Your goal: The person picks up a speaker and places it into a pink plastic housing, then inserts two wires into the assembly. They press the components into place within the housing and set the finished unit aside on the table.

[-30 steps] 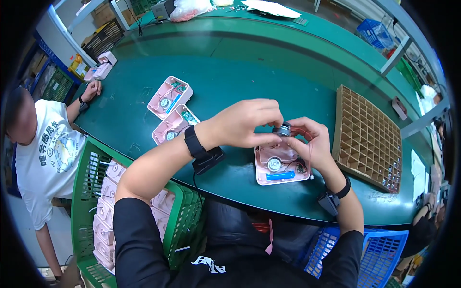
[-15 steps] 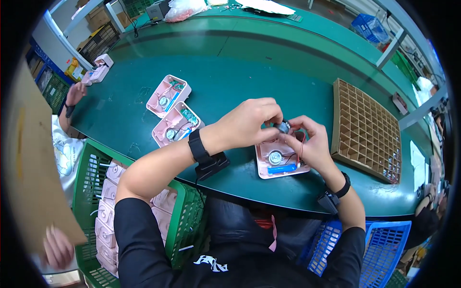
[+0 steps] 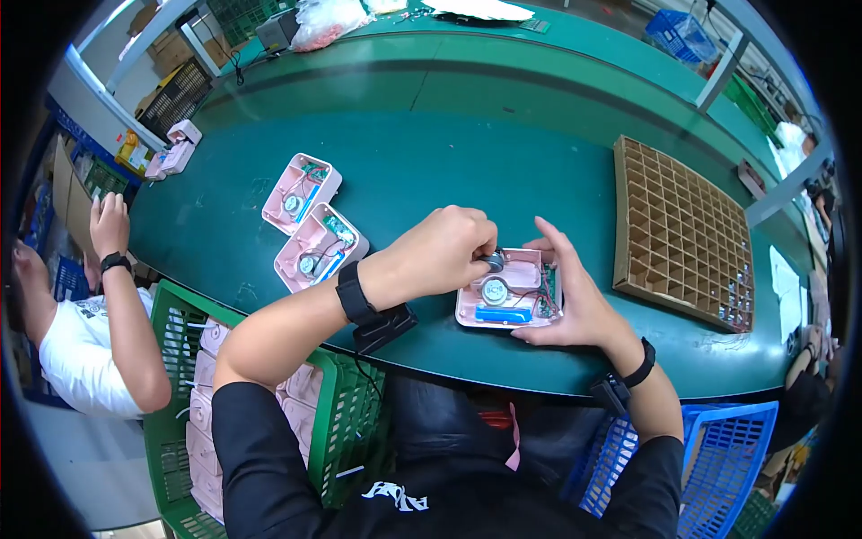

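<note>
An open pink plastic casing point(image 3: 512, 296) lies on the green table in front of me, with a round silver part, a blue cylinder and a green board inside. My left hand point(image 3: 444, 247) pinches a small dark round part point(image 3: 494, 261) at the casing's upper left edge. Cupped along the casing's right side is my right hand point(image 3: 570, 296), fingers spread, steadying it. Both wrists wear black straps.
Two more open pink casings point(image 3: 301, 191) point(image 3: 321, 247) lie to the left. A cardboard grid divider point(image 3: 681, 229) sits at the right. A green crate point(image 3: 346, 413) of pink casings stands at my left, a blue crate point(image 3: 718, 458) at my right. Another person point(image 3: 85, 332) sits at far left.
The casing and both hands have shifted slightly; my right hand has moved from holding the small part to cupping the casing's side. The person at left has moved their arm up.
</note>
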A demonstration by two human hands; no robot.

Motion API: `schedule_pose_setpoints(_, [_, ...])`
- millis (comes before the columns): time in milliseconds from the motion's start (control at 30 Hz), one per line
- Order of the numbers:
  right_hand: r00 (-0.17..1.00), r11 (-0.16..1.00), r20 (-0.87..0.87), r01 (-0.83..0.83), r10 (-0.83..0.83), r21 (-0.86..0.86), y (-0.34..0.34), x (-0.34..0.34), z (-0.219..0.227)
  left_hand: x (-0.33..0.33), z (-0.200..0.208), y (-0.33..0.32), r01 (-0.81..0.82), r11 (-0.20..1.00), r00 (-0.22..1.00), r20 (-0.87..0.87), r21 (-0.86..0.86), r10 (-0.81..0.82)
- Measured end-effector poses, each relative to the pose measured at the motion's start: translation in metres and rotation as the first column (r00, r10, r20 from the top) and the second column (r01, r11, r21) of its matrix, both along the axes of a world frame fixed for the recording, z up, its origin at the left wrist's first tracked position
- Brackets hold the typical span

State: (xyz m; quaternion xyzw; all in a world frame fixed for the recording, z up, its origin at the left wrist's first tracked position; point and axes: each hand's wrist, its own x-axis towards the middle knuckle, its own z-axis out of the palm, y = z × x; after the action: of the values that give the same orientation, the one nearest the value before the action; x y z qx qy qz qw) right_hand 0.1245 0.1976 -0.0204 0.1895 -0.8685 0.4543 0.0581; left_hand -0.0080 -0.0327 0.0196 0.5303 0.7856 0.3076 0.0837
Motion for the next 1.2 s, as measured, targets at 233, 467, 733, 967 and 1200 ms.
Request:
schedule_pose_setpoints(233, [0.998, 0.998, -0.035, 0.055, -0.055, 0.012, 0.000, 0.002, -0.003, 0.000, -0.006, 0.002, 0.002, 1.000, 1.000, 0.003, -0.026, -0.002])
schedule_pose_setpoints(467, [0.995, 0.997, -0.066, 0.070, -0.068, 0.034, 0.000, 0.003, -0.003, 0.005, -0.006, 0.003, 0.003, 1.000, 0.996, -0.091, -0.006, -0.004])
schedule_pose_setpoints(733, [0.997, 0.997, -0.045, 0.060, -0.058, 0.042, -0.001, 0.004, -0.001, -0.002, -0.007, 0.003, 0.016, 0.999, 1.000, -0.007, 0.032, -0.016])
schedule_pose_setpoints(967, [0.995, 0.994, -0.085, 0.064, -0.056, 0.091, -0.005, 0.005, 0.003, -0.035, -0.017, 0.001, 0.072, 0.997, 0.976, 0.204, 0.005, -0.071])
schedule_pose_setpoints(1200, [0.997, 0.997, -0.071, 0.034, -0.029, 0.070, -0.005, 0.004, -0.004, -0.041, -0.039, 0.006, 0.183, 0.983, 0.885, 0.437, -0.009, -0.160])
